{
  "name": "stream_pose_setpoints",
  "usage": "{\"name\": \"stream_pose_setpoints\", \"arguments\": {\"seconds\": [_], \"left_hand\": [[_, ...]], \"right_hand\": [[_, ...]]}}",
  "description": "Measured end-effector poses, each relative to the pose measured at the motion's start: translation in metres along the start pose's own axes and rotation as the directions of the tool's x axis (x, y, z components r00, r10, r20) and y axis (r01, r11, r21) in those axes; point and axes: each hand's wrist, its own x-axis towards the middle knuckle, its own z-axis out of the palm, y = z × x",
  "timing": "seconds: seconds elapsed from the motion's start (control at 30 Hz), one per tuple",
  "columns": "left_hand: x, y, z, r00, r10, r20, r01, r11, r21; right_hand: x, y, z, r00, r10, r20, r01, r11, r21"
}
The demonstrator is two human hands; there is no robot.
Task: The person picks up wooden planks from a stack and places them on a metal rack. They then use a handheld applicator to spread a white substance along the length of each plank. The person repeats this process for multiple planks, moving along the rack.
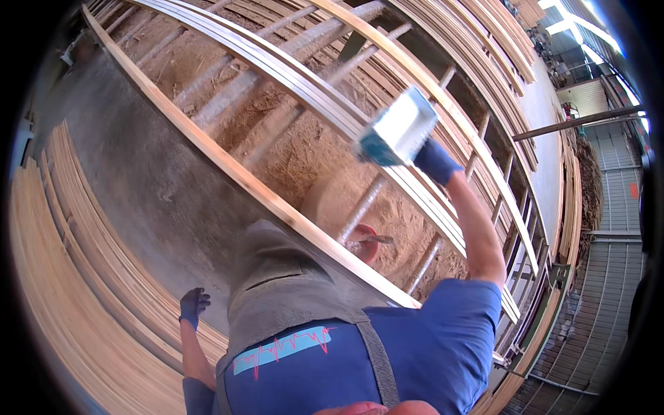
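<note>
My right hand point(434, 160), in a dark blue glove, is raised at arm's length and shut on a white rectangular block-like thing with a teal end point(398, 130), which is blurred. It hangs above long pale wooden slats point(325, 104) that run diagonally over metal bars. My left hand point(194, 304), also gloved, hangs low at my side with fingers loosely apart and nothing in it, near a stack of thin boards point(83, 290). My blue shirt and grey overalls fill the lower middle.
One long wooden slat point(228, 166) crosses in front of me. Sawdust covers the ground point(304, 152) under the bars, with a round red object point(364, 242) in it. Grey concrete point(145, 187) lies on the left, metal grating point(609, 290) on the right.
</note>
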Motion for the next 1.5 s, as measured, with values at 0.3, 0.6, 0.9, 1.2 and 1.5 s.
{"name": "stream_pose_setpoints", "arguments": {"seconds": [0.3,0.6,0.9,1.2,1.5], "left_hand": [[-0.062,-0.244,0.142,0.998,-0.011,0.067,0.023,0.983,-0.183],[-0.186,-0.471,0.28,0.989,-0.091,-0.113,0.071,0.983,-0.171],[-0.294,-0.607,0.46,0.998,-0.019,0.061,0.013,0.996,0.086],[-0.337,-0.829,0.565,0.993,-0.072,0.097,0.071,0.997,0.019],[-0.412,-0.993,0.625,1.0,0.005,-0.028,-0.01,0.978,-0.206]], "right_hand": [[-0.218,0.158,0.01,0.988,-0.113,-0.103,0.127,0.982,0.138],[-0.334,0.247,0.018,0.972,-0.225,-0.074,0.22,0.973,-0.073],[-0.718,0.476,0.028,0.995,-0.01,-0.097,0.033,0.971,0.238],[-0.886,0.531,0.011,0.996,-0.009,-0.092,0.028,0.976,0.214],[-0.993,0.617,0.015,0.975,-0.211,-0.066,0.184,0.941,-0.283]]}}
